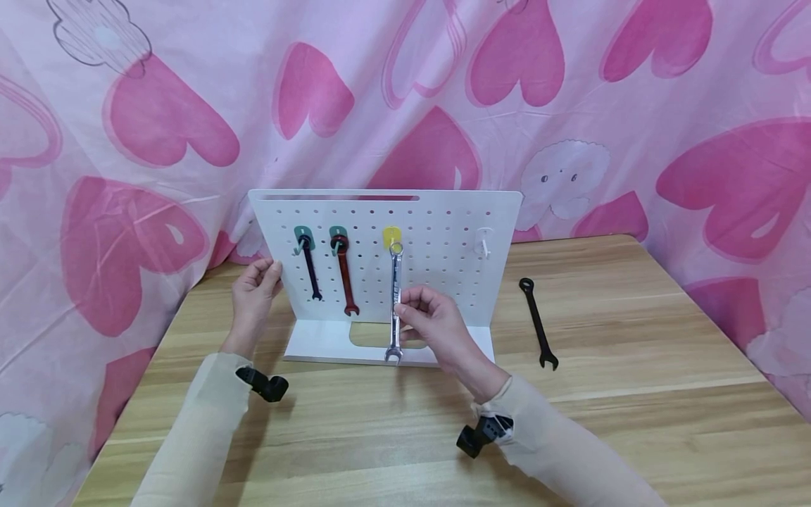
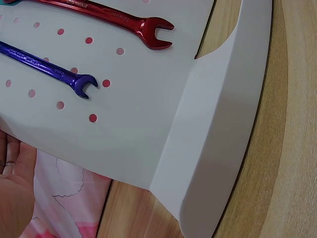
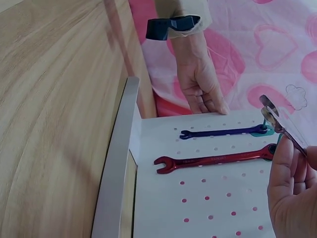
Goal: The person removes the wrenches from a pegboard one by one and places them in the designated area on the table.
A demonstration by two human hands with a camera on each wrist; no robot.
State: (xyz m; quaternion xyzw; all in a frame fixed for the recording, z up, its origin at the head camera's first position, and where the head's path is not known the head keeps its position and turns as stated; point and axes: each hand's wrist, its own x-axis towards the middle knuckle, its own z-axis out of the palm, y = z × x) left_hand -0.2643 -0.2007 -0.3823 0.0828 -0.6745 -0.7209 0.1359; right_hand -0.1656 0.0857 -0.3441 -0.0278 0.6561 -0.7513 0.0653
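Silver wrench (image 1: 395, 278) being held upright at the yellow hook (image 1: 391, 233) on the white board (image 1: 437, 267)
The right hand (image 1: 437, 325) is pinching it, fingers narrow; the left hand (image 1: 253, 285) is touching the board's left edge, whether gripping I cannot tell. Hanging seems to be the step in hand; if the ring (image 1: 396, 248) isn't hooked, which is staying unclear, the next move is probably calling for seating it.

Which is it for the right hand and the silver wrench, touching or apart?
Touching. The head view shows it: the right hand pinches the silver wrench partway along its handle, with thumb and fingers meeting the metal.
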